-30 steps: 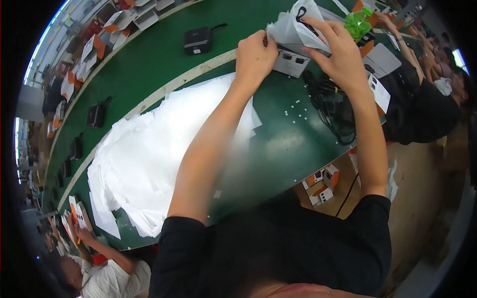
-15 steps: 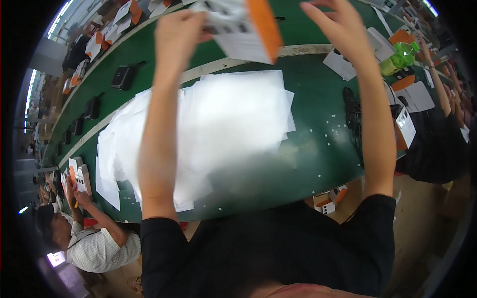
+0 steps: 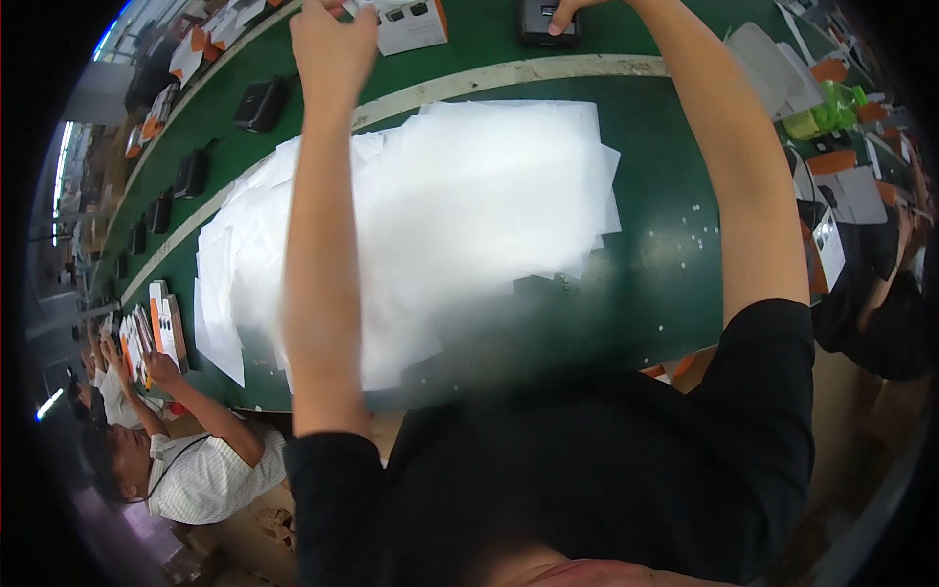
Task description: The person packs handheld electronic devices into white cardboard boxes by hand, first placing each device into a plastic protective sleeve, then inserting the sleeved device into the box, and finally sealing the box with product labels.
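My left hand (image 3: 333, 49) is at the far edge of the view, its fingers closed on the left end of a white printed cardboard box (image 3: 413, 29). Pictures of dark devices show on the side of the box facing me. To the right of the box, a black boxy device (image 3: 538, 27) is on the green surface. My right hand (image 3: 569, 12) has its thumb on that device, and its other fingers are mostly cut off by the upper edge. A spread pile of white sheets (image 3: 479, 196) lies between my forearms.
More black devices (image 3: 259, 104) stand in a row along the left. A pale ledge (image 3: 509, 70) crosses the green table (image 3: 665, 284). At the right are a green bottle (image 3: 827, 110) and open boxes (image 3: 849, 196). A co-worker (image 3: 215, 470) handles boxes at the lower left.
The box has moved left and away from me with my left hand. My right hand, empty and apart before, has moved left onto the black device. The view has shifted slightly.
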A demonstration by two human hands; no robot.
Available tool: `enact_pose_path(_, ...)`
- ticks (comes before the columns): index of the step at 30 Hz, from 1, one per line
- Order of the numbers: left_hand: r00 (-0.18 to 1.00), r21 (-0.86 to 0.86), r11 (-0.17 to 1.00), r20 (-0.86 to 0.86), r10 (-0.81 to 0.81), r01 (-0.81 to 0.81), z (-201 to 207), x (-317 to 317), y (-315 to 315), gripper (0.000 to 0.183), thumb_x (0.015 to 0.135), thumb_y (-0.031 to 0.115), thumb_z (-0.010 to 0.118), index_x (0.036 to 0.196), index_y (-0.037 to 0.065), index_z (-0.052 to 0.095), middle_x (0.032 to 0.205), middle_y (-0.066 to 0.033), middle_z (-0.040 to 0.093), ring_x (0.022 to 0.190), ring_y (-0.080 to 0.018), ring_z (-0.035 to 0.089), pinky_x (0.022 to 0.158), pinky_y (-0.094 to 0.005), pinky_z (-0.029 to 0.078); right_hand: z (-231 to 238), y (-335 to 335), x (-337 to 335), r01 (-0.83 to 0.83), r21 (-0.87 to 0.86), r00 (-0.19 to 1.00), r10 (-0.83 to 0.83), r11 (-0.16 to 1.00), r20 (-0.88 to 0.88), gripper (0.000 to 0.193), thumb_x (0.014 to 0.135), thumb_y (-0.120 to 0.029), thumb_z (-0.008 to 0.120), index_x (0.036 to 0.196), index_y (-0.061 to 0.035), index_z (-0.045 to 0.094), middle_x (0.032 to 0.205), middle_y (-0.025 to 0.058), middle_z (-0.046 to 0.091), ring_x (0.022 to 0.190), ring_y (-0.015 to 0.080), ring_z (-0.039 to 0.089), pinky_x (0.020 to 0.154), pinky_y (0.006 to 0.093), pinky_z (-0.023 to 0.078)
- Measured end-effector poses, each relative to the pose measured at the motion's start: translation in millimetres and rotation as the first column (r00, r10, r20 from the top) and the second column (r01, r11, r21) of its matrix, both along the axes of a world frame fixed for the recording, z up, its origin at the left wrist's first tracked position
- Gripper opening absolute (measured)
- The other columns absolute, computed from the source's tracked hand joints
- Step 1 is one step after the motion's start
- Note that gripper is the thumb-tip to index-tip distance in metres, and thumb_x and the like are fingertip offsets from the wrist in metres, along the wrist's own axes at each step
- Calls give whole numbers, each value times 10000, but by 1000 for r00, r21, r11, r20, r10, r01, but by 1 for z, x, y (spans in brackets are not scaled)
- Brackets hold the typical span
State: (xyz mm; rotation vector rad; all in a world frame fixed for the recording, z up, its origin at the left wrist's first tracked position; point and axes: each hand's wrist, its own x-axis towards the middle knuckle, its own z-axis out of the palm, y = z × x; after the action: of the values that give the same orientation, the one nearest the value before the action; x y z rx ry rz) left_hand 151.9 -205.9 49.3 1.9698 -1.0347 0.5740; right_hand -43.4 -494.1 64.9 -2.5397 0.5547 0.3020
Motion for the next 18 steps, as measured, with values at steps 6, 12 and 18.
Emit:
enact_pose_path(6,934,393,849,-195,-300,355,-34,-249,61,325,839,355,788,959,85,654,841,-85,667,732,-259,663,642,-341,522,82,76,-58,-392,-294,915,403,872,-25,757,683,-314,869,1321,-72,541,1212,180,685,1165,370,633,982,453,472)
enact_pose_path(12,922,470,794,-169,-348,386,-49,-274,77,267,830,281,786,876,66,634,835,-101,648,733,-276,654,621,-375,529,92,135,-138,-77,-335,955,166,939,247,656,761,-220,821,1314,-34,523,1159,209,682,1103,351,655,949,398,516)
enact_pose_path(18,893,344,832,-289,-346,434,-57,-267,82,218,900,207,707,947,-5,735,889,-179,720,775,-278,698,715,-356,554,-8,161,-201,-45,650,575,-512,759,638,584,896,-190,745,1420,-45,530,1259,88,655,1113,171,641,996,305,487)
